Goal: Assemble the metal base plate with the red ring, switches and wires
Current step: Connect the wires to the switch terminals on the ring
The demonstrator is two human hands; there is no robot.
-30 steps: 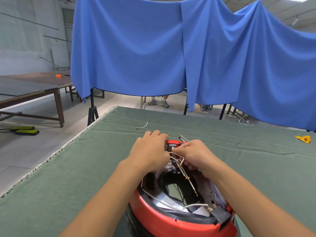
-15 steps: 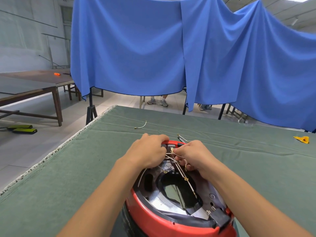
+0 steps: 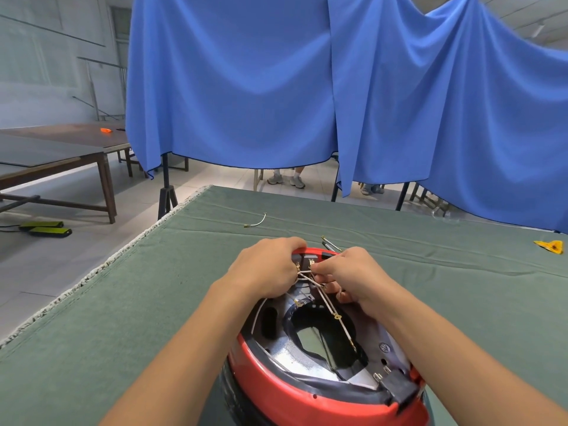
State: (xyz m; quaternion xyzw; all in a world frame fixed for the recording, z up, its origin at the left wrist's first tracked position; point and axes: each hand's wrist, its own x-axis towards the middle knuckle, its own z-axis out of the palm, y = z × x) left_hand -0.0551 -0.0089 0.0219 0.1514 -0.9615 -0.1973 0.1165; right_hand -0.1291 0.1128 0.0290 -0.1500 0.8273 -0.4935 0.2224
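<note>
Both hands worked the far rim of the red ring (image 3: 295, 395), which sat with its metal base plate (image 3: 285, 356) on the near green worktop (image 3: 123, 302): left hand (image 3: 264, 269) curled over the rim, right hand (image 3: 350, 276) pinching white wires (image 3: 319, 290).

Single view only, from a camera worn on the person's head. It faces forward and downward along both forearms, close above the left hand (image 3: 266, 265) and right hand (image 3: 350, 276) at the far edge of the red ring (image 3: 295, 395), which fills the lower centre. The wide-angle lens bends the green table cloth (image 3: 123, 302); the blue curtain (image 3: 246, 87) closes the background. No second view overlaps.
</note>
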